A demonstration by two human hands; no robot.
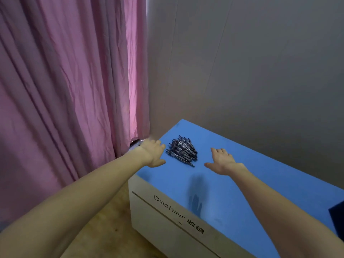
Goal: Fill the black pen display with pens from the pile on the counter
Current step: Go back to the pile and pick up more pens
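A pile of dark pens [182, 150] lies on the blue counter [251, 175] near its far left end. My left hand [154, 153] hovers just left of the pile with fingers spread and nothing in it. My right hand [221, 161] is stretched out a little right of the pile, palm down, fingers apart, also holding nothing. At the right edge of the view a dark object [337, 218] shows only a corner; it may be the black pen display, but I cannot tell.
The counter is a white box with "Cashier" printed on its front face [167, 226]. A pink curtain [70, 90] hangs at the left, close to the counter's end. A grey wall [251, 67] runs behind. Wooden floor [104, 229] lies below.
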